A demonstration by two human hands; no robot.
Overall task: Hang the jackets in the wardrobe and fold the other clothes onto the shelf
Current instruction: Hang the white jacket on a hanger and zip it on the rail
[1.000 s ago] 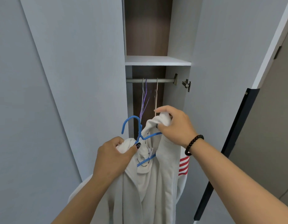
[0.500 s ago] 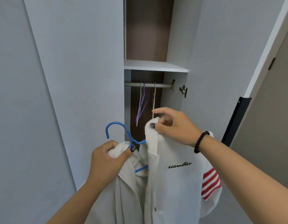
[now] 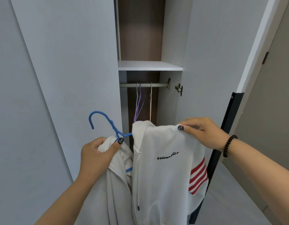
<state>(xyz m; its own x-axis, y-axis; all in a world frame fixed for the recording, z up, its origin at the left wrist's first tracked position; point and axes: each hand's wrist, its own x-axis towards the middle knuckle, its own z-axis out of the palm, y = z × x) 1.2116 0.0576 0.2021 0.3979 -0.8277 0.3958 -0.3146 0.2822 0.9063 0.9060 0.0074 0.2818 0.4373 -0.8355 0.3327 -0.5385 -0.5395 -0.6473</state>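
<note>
A white zip jacket (image 3: 165,172) with black lettering and red sleeve stripes hangs on a blue hanger (image 3: 101,120) in front of the open wardrobe. My left hand (image 3: 98,156) grips the jacket's left shoulder together with the hanger just below its hook. My right hand (image 3: 203,130) pinches the jacket's right shoulder and holds it spread out to the right. Behind them the metal rail (image 3: 145,85) carries a few thin hangers (image 3: 139,103), purple and pale. A white shelf (image 3: 148,65) sits just above the rail.
The left wardrobe door (image 3: 67,70) and the right wardrobe door (image 3: 210,62) stand open on either side of the narrow compartment. A hinge (image 3: 179,89) sticks out on the right door. A dark vertical edge (image 3: 225,135) and a grey room door (image 3: 273,103) lie further right.
My right hand has drawn the jacket's right shoulder out to the right over the hanger arm, spreading the front flat. The left hand kept its grip and the hanger hook shifted left.
</note>
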